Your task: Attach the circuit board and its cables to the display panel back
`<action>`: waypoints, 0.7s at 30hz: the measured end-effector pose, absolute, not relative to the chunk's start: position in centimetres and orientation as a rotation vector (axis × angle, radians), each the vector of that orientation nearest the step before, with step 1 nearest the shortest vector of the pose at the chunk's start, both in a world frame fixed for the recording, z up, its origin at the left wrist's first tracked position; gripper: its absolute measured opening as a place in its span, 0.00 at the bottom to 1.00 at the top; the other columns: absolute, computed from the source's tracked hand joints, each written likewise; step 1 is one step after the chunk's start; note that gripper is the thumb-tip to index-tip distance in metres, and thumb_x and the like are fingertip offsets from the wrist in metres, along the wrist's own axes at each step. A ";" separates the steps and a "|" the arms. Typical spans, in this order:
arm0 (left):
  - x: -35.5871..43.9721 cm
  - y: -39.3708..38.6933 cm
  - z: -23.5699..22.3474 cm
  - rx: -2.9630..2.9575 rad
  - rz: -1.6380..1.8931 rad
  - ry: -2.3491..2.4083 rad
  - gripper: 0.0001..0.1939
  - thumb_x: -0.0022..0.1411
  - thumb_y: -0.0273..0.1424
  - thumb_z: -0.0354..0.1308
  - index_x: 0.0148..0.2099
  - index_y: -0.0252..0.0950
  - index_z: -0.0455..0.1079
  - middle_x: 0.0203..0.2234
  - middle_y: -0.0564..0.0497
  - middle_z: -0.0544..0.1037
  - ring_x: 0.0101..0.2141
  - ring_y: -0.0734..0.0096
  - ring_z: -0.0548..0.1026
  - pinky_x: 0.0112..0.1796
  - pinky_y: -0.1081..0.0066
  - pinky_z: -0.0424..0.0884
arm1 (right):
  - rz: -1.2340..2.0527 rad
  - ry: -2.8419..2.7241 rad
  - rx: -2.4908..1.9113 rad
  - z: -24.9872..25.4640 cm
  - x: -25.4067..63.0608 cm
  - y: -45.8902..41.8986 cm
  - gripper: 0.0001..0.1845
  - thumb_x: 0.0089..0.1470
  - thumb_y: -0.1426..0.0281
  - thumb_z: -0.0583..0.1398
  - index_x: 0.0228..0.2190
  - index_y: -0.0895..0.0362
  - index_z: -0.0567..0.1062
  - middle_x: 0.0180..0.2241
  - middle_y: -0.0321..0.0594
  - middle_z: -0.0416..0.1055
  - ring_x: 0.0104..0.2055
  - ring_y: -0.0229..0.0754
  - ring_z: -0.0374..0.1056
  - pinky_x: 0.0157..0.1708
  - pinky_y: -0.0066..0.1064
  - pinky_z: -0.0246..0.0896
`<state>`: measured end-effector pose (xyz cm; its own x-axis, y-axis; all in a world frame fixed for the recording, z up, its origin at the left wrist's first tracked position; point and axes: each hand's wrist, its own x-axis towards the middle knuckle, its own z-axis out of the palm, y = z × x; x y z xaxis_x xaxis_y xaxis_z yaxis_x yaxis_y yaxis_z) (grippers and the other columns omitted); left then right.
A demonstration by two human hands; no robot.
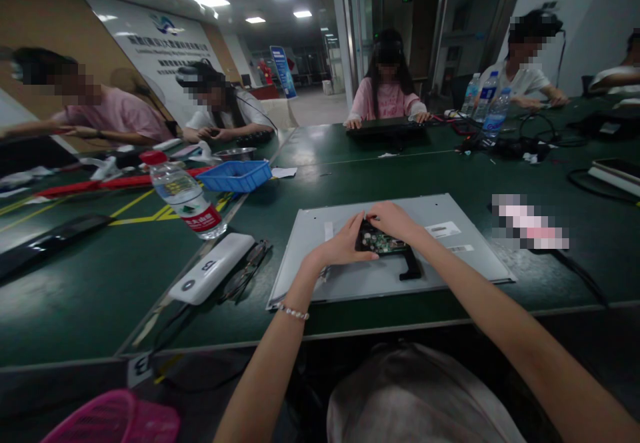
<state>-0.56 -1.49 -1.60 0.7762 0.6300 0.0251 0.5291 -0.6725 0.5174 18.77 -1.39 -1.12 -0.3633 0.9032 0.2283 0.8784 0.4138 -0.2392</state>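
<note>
A flat grey panel (345,279) with white labels lies on the green table in front of me. On its middle sits a green circuit board (384,243) in a black plastic bracket (411,267), whose arm sticks out at the lower right. My left hand (346,241) grips the board's left side, thumb along the near edge and fingers at the far corner. Above that same far corner, my right hand (393,220) is closed in a pinch, its fingertips close to the left ones. Whatever is between those right fingertips is hidden.
Left of the panel are a white power bank (214,269), eyeglasses (246,271), a red-capped water bottle (184,196) and a blue tray (237,176). A phone-like pink object (530,223) with a cable lies right. Several co-workers sit around the table. A pink basket (115,416) stands below.
</note>
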 end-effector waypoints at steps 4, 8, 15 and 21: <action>-0.5 -1.7 -1.3 2.462 0.275 0.868 0.59 0.51 0.54 0.60 0.69 0.32 0.29 0.67 0.35 0.37 0.66 0.46 0.40 0.63 0.51 0.44 | 0.132 -2.335 -1.508 -1.7 19.0 -1.1 0.12 0.57 0.73 0.55 0.35 0.58 0.80 0.38 0.44 0.77 0.42 0.41 0.69 0.41 0.27 0.57; -0.4 -1.7 -1.4 2.462 0.285 0.869 0.59 0.50 0.53 0.61 0.69 0.31 0.30 0.67 0.34 0.38 0.66 0.47 0.41 0.63 0.52 0.45 | 0.183 -2.325 -1.478 -2.0 19.1 -0.8 0.12 0.57 0.73 0.55 0.36 0.58 0.79 0.39 0.44 0.77 0.43 0.42 0.69 0.43 0.27 0.57; -0.4 -1.7 -1.6 2.446 0.280 0.883 0.58 0.51 0.54 0.59 0.69 0.33 0.30 0.67 0.36 0.39 0.65 0.46 0.43 0.63 0.51 0.46 | 0.289 -2.295 -1.484 -1.1 19.2 -1.6 0.13 0.55 0.74 0.57 0.38 0.57 0.80 0.39 0.44 0.78 0.43 0.44 0.70 0.44 0.28 0.58; -0.3 -2.0 -1.2 2.430 0.270 0.908 0.57 0.52 0.55 0.57 0.69 0.31 0.32 0.67 0.36 0.39 0.66 0.48 0.42 0.64 0.54 0.44 | 0.256 -2.296 -1.420 -1.4 19.5 -1.5 0.14 0.57 0.73 0.55 0.39 0.58 0.80 0.40 0.45 0.78 0.44 0.45 0.70 0.45 0.29 0.58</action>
<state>-0.34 -2.04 -1.22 0.7543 0.6565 0.0026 0.5513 -0.6355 0.5406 19.48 -1.52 -1.43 -0.3855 0.8858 0.2585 0.8070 0.4595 -0.3710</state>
